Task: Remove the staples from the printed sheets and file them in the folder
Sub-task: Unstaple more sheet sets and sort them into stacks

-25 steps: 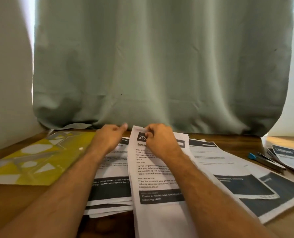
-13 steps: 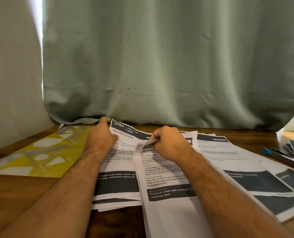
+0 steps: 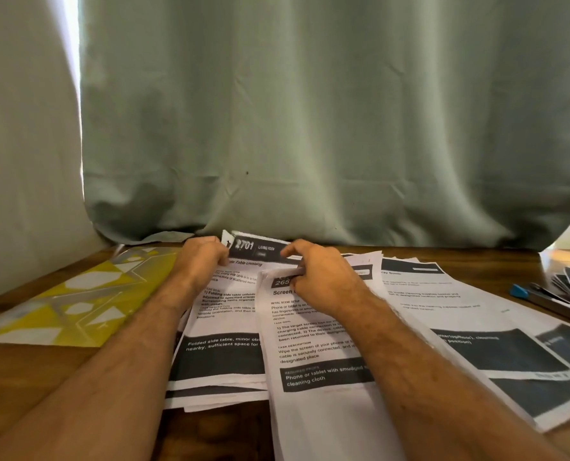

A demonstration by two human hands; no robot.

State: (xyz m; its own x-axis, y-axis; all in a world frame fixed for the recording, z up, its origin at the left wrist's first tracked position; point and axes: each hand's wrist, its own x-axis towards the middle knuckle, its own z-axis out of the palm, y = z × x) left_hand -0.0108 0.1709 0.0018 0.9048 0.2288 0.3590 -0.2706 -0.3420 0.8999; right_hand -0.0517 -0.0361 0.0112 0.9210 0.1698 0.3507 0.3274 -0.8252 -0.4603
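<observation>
Head view: two hands at frame centre. The left hand (image 3: 202, 261) grips the top corner of the sheet headed "2701" (image 3: 230, 304); the right hand (image 3: 320, 277) pinches the "Screen" sheet (image 3: 313, 357). One yellow folder (image 3: 74, 301) lies at left.

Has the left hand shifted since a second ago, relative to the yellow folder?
Yes. The left hand has closed on the top corner of the 2701 sheet and lifted it; its position beside the yellow folder barely changed.

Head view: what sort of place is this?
Probably a desk at home or in a small office: a wooden table against a green curtain, strewn with printed sheets, beside a yellow folder.
</observation>
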